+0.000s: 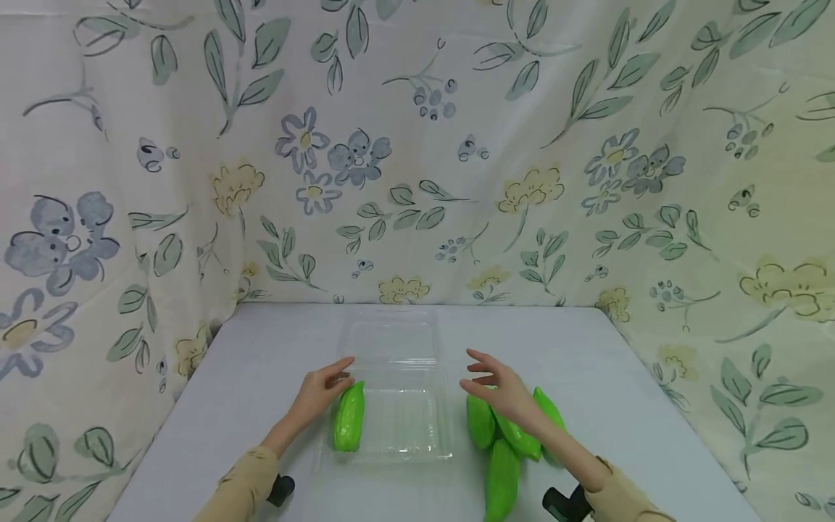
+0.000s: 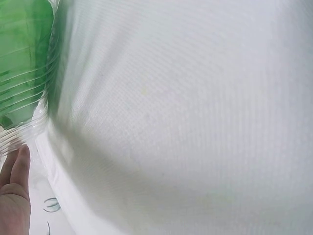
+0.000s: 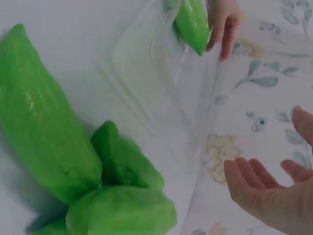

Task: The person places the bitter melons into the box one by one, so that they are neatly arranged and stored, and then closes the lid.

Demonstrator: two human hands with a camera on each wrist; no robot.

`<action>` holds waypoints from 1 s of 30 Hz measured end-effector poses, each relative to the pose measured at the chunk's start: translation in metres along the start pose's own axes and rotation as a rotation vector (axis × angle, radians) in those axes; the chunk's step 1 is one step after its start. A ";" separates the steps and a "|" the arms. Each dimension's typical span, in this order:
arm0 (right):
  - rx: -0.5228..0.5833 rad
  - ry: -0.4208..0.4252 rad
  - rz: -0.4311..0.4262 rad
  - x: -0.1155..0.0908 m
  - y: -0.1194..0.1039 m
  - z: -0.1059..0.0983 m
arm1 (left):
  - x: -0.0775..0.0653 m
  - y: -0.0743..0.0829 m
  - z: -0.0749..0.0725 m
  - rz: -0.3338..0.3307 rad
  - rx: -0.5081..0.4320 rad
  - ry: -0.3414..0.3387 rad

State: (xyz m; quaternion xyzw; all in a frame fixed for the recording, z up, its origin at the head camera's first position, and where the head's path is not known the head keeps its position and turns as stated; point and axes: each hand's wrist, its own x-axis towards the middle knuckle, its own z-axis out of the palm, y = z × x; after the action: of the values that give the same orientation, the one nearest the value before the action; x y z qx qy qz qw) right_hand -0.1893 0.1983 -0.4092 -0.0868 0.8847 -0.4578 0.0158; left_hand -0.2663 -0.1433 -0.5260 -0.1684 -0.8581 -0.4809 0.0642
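A clear plastic clamshell box lies with its lid folded back toward the far edge. Inside, along the left wall, is one glossy green pepper-like vegetable, its pointed end facing away. My left hand is at that tip and the box's left side, fingers extended; in the left wrist view its fingertips are right at the ribbed wall. To the right of the box, my right hand hovers with spread, slightly bent fingers and holds nothing. Below it lie several similar green vegetables, partly hidden by the forearm.
The white table ends at a floral curtain behind and on both sides. Dark wrist cameras sit under both forearms. One long vegetable of the pile reaches the near edge of the head view.
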 end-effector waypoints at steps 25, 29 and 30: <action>-0.171 0.122 0.116 -0.008 0.053 -0.053 | 0.001 0.000 0.000 0.018 0.022 0.000; -0.185 0.098 0.168 -0.007 0.064 -0.064 | 0.001 -0.001 0.001 0.016 0.031 0.002; -0.187 0.088 0.179 -0.006 0.066 -0.067 | 0.001 -0.001 0.001 0.015 0.031 0.003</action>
State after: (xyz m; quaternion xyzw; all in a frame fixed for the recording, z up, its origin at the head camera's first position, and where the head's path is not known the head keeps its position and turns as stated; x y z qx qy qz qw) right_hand -0.1997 0.2907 -0.4238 0.0115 0.9275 -0.3735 0.0097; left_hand -0.2674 -0.1430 -0.5270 -0.1731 -0.8641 -0.4673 0.0716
